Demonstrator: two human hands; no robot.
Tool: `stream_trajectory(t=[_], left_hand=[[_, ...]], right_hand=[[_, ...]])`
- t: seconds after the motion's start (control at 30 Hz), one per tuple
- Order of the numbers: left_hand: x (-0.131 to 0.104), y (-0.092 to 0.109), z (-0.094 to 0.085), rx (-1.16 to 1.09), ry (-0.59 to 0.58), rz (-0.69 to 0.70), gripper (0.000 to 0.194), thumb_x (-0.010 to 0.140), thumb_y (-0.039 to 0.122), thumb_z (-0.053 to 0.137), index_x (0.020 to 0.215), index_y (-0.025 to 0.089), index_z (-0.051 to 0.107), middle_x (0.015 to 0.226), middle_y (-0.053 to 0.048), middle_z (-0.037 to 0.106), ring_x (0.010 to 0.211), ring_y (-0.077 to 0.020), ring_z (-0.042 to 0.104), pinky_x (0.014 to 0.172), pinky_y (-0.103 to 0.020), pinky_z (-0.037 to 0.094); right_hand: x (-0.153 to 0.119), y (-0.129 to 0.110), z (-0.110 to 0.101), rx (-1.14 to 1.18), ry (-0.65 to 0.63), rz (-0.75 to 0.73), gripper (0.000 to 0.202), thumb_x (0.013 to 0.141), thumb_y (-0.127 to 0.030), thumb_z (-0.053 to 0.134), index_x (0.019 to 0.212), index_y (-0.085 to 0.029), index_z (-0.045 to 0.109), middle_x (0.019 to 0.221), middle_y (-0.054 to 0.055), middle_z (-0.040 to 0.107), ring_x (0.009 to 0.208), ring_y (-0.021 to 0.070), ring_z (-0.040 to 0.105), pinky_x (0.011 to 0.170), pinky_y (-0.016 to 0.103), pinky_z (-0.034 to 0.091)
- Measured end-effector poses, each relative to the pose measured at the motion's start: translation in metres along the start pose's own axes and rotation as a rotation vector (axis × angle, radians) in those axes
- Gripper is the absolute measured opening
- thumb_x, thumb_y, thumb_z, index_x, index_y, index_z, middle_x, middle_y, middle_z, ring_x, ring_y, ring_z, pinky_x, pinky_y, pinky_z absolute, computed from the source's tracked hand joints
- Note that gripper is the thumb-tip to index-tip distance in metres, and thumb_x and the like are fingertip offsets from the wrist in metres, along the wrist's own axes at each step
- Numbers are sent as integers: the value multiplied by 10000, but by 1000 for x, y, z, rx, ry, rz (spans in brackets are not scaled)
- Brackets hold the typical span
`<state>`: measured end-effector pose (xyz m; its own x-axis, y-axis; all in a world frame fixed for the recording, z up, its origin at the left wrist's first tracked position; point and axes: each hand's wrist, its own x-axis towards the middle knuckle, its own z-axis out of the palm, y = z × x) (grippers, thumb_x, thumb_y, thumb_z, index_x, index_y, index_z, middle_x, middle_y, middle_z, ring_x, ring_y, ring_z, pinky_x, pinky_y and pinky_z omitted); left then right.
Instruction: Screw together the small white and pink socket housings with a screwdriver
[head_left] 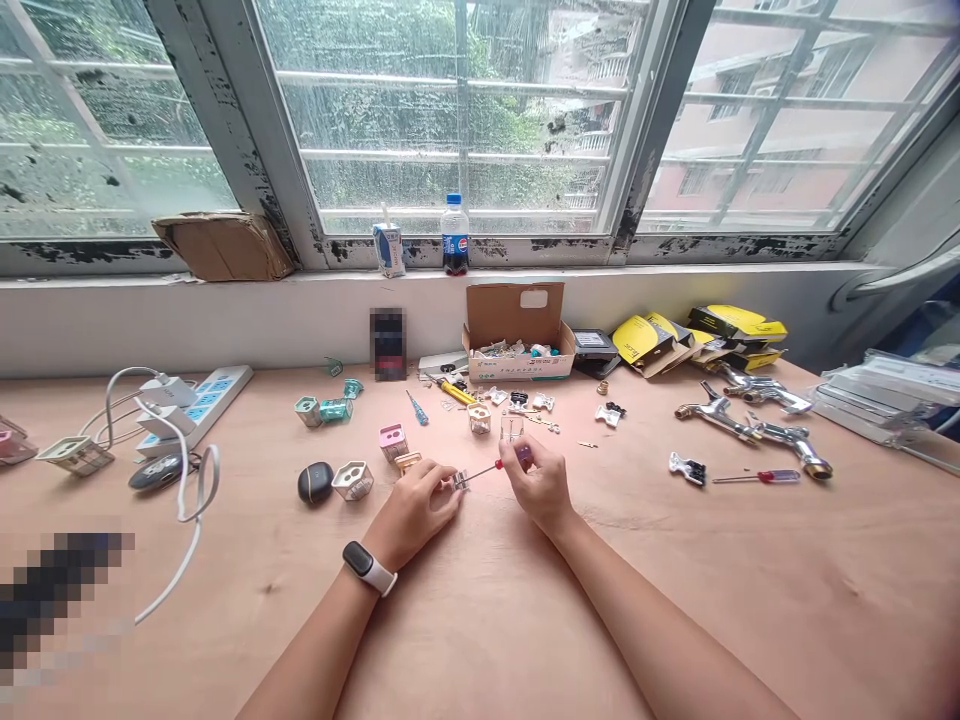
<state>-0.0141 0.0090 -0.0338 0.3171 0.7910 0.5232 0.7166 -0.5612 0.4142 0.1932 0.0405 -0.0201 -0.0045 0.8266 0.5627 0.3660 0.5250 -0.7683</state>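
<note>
My left hand (416,505), a band on its wrist, pinches a small grey piece (460,481) against the wooden table (480,620). In my right hand (541,485) is a screwdriver (482,472) with a red and purple handle; its tip reaches the grey piece. Just behind my left fingers lie a pink pencil sharpener (392,441) and an orange one (408,462), partly hidden. A white sharpener (352,481) sits to the left. Beyond my right hand stands a clear casing (512,428), with another sharpener (479,418) beside it.
Left are a black earbud case (315,483), a mouse (160,472) and a power strip (217,395) with trailing cables. At the back stands an open carton (519,368) of small parts. Right lie metal taps (787,440), a second screwdriver (776,477) and stacked clear cases (885,395).
</note>
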Motion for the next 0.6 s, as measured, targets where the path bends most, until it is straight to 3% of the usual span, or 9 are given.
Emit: stream_trajectory(t=[0.37, 0.6], left_hand=[[0, 2, -2, -11, -28, -18, 165, 887, 206, 634, 1051, 201, 644, 958, -49, 658, 817, -163, 646, 767, -302, 542], [0, 0, 0, 3, -1, -11, 160, 870, 193, 651, 1029, 191, 648, 931, -38, 653, 801, -153, 638, 749, -283, 537]], right_hand=[[0, 1, 0, -14, 24, 9, 409, 947, -445, 540, 634, -183, 558, 530, -2, 553, 451, 90, 436, 481, 221, 347], [-2, 3, 1, -40, 9, -72, 388, 959, -410, 549, 648, -177, 555, 588, 12, 613, 483, 90, 475, 507, 214, 372]])
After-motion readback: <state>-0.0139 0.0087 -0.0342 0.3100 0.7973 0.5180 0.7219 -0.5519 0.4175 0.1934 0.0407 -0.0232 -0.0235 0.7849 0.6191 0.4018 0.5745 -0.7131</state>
